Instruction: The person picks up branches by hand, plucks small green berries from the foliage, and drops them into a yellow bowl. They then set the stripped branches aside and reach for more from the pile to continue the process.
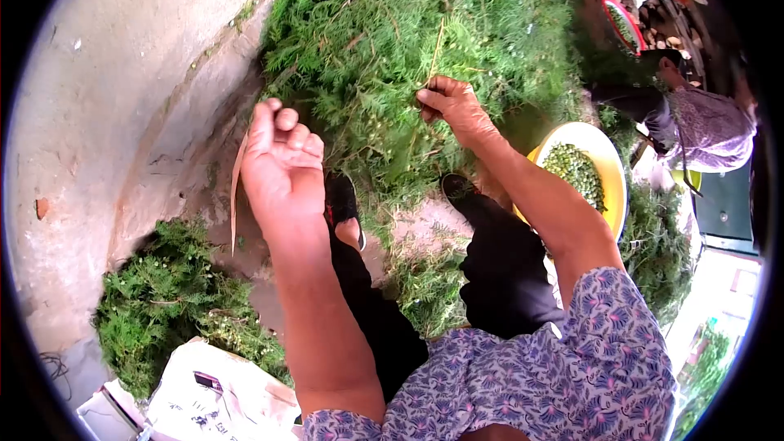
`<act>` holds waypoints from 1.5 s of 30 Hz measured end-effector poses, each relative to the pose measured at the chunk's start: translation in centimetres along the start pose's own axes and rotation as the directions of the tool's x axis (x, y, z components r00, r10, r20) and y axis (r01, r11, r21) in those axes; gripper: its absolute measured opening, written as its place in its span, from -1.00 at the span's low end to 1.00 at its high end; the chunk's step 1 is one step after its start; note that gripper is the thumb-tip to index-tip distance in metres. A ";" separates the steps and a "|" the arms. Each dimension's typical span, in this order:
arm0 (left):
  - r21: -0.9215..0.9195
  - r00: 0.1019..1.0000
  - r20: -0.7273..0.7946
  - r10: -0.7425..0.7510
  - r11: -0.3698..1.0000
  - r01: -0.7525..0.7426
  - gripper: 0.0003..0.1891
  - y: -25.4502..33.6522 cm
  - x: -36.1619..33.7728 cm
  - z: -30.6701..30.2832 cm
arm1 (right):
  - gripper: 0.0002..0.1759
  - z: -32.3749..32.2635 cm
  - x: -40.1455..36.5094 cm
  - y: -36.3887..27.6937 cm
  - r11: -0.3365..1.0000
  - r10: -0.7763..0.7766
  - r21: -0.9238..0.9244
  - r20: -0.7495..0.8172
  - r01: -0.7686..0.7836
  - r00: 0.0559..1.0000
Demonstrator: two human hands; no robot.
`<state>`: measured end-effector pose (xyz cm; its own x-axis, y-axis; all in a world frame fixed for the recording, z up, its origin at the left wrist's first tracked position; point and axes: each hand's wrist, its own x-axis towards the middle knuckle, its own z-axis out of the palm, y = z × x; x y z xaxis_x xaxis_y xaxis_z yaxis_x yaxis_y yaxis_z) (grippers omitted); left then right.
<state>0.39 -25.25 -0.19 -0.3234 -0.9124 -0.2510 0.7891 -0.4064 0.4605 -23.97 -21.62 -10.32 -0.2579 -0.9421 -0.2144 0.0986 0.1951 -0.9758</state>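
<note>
My left hand (286, 155) is raised palm up at left centre, its fingers curled in and nothing visible in the palm. A thin brown strip (237, 188) shows beside its outer edge; whether they touch is unclear. Thumb and fingertips of my right hand (457, 106) pinch a thin yellow-brown twig (438, 49) that points up over a large heap of green leafy branches (367, 57). Beside my right forearm, a yellow basin (614, 171) holds many small green pieces (574, 171).
A pale wall (139, 73) stands at the left. Another green pile (163, 294) lies lower left, near a white box (204, 392). At right are a person in patterned clothing (710, 126) and a red-rimmed tray (611, 4). My shoes (341, 196) rest beside the heap.
</note>
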 end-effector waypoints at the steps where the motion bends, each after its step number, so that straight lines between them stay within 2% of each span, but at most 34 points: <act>1: 0.133 0.994 -0.099 0.047 0.991 -0.033 -0.85 -0.9 -0.1 1.0 | -0.88 -0.2 -1.1 -2.1 1.000 0.004 0.018 0.060 -0.005 0.998; 2: 0.235 0.989 -0.117 0.095 0.970 -0.065 -0.88 -1.7 0.0 1.5 | -0.86 -0.3 -1.9 -3.7 0.999 0.007 0.036 0.123 -0.012 0.992; 3: 0.409 0.988 -0.068 0.140 0.907 -0.100 -0.89 -2.5 -0.3 2.3 | -0.81 -0.4 -2.6 -4.8 0.996 0.006 0.084 0.160 -0.019 0.987; 4: 0.567 0.984 -0.011 0.179 0.812 -0.141 -0.90 -3.3 -0.6 3.1 | -0.81 -0.4 -3.4 -6.2 0.998 0.019 0.056 0.178 -0.030 0.984; 5: 0.620 0.972 0.078 0.220 0.753 -0.220 -0.90 -4.3 -0.8 3.4 | -0.81 -0.3 -4.4 -7.7 1.000 0.001 0.023 0.184 -0.005 0.983; 9: 0.727 0.953 0.287 0.098 0.626 -0.284 -0.80 -6.4 -1.2 3.8 | -0.80 0.8 -7.0 -10.5 0.997 -0.019 -0.073 0.192 0.034 0.981; 11: 0.743 0.949 0.316 0.022 0.616 -0.262 -0.76 -6.8 -1.5 4.2 | -0.79 1.2 -7.9 -11.3 0.979 -0.051 -0.186 0.201 0.089 0.978; 12: 0.743 0.948 0.317 0.024 0.615 -0.264 -0.76 -6.9 -1.6 4.2 | -0.79 1.1 -8.1 -11.2 0.978 -0.053 -0.186 0.202 0.091 0.978; 14: 0.750 0.941 0.338 -0.002 0.605 -0.268 -0.75 -7.4 -1.5 3.9 | -0.83 0.7 -8.3 -10.6 0.903 -0.153 -0.361 0.238 0.234 0.959; 15: 0.754 0.942 0.337 -0.008 0.601 -0.265 -0.75 -7.6 -1.6 3.7 | -0.83 0.7 -8.4 -10.1 0.875 -0.211 -0.386 0.237 0.292 0.948; 16: 0.743 0.932 0.363 0.005 0.602 -0.293 -0.75 -7.8 -1.6 3.7 | -0.83 0.7 -8.6 -9.9 0.879 -0.210 -0.382 0.232 0.287 0.950; 18: 0.721 0.909 0.415 0.030 0.599 -0.349 -0.73 -8.2 -1.4 3.4 | -0.82 0.5 -8.6 -9.6 0.860 -0.332 -0.310 0.266 0.406 0.905; 19: 0.745 0.824 0.551 0.136 0.365 -0.558 -0.70 -8.5 -0.5 2.5 | -0.81 0.3 -8.7 -9.7 0.888 -0.269 -0.300 0.276 0.349 0.923; 20: 0.749 0.825 0.550 0.129 0.360 -0.555 -0.70 -8.5 -0.7 3.1 | -0.81 0.2 -8.7 -9.8 0.891 -0.269 -0.294 0.272 0.345 0.924; 22: 0.701 0.804 0.571 0.170 0.408 -0.584 -0.68 -8.4 -1.7 4.6 | -0.80 0.2 -9.0 -10.4 0.941 -0.171 -0.237 0.279 0.241 0.945; 23: 0.763 0.784 0.606 0.131 0.181 -0.620 -0.67 -8.1 -1.6 4.5 | -0.80 0.1 -9.0 -10.9 0.935 -0.204 -0.223 0.299 0.276 0.932; 24: 0.764 0.784 0.607 0.127 0.180 -0.620 -0.67 -8.1 -1.6 4.6 | -0.80 0.1 -9.0 -10.9 0.936 -0.204 -0.221 0.296 0.275 0.933; 26: 0.756 0.757 0.640 0.132 0.074 -0.651 -0.64 -7.9 -1.9 5.1 | -0.79 0.2 -9.2 -10.8 0.944 -0.210 -0.202 0.243 0.261 0.947; 27: 0.740 0.741 0.657 0.140 0.072 -0.669 -0.64 -8.1 -1.8 5.0 | -0.80 0.3 -9.1 -10.4 0.904 -0.293 -0.258 0.205 0.340 0.934; 28: 0.739 0.741 0.658 0.137 0.070 -0.670 -0.64 -8.1 -1.9 5.0 | -0.80 0.4 -9.2 -10.3 0.905 -0.294 -0.256 0.203 0.340 0.934; 30: 0.699 0.695 0.712 0.101 -0.203 -0.686 -0.67 -7.9 -2.3 5.1 | -0.83 1.0 -9.6 -10.1 0.859 -0.387 -0.331 0.081 0.392 0.918; 32: 0.715 0.720 0.689 0.079 -0.235 -0.659 -0.72 -7.8 -2.6 5.3 | -0.85 1.3 -9.7 -10.2 0.818 -0.437 -0.385 0.067 0.428 0.897; 34: 0.725 0.748 0.663 0.026 -0.275 -0.632 -0.78 -8.1 -2.4 4.9 | -0.85 1.4 -9.5 -10.1 0.730 -0.509 -0.548 -0.036 0.409 0.860; 35: 0.837 0.834 0.547 0.068 -0.073 -0.543 -0.82 -8.3 -2.3 4.8 | -0.84 1.2 -9.3 -10.1 0.759 -0.484 -0.518 -0.045 0.394 0.874; 36: 0.918 0.950 0.309 0.051 0.243 -0.312 -0.86 -8.2 -2.4 4.9 | -0.84 0.9 -9.2 -10.2 0.756 -0.489 -0.520 -0.046 0.397 0.871; 38: 0.754 0.967 0.239 0.088 0.611 -0.241 -0.84 -7.8 -2.2 5.4 | -0.85 0.3 -9.1 -10.3 0.771 -0.427 -0.501 0.052 0.394 0.903; 39: 0.686 0.987 0.151 0.049 0.714 -0.141 -0.84 -7.3 -1.9 5.2 | -0.87 0.0 -9.3 -10.5 0.767 -0.380 -0.519 0.106 0.377 0.919; 40: 0.611 0.991 0.132 0.007 0.786 -0.087 -0.89 -6.9 -1.5 5.1 | -0.87 0.0 -9.4 -10.6 0.767 -0.379 -0.520 0.105 0.376 0.919; 42: 0.580 0.998 0.059 0.036 0.812 -0.064 -0.88 -6.8 -1.4 5.2 | -0.85 0.2 -9.4 -10.6 0.698 -0.377 -0.559 0.244 0.447 0.894; 43: 0.614 0.995 0.088 0.043 0.784 -0.089 -0.86 -6.9 -1.4 5.2 | -0.84 0.2 -9.3 -10.2 0.585 -0.427 -0.606 0.335 0.539 0.840; 45: 0.647 0.992 0.117 0.051 0.753 -0.115 -0.84 -7.0 -1.5 5.0 | -0.81 0.4 -9.2 -9.9 0.542 -0.433 -0.629 0.360 0.557 0.827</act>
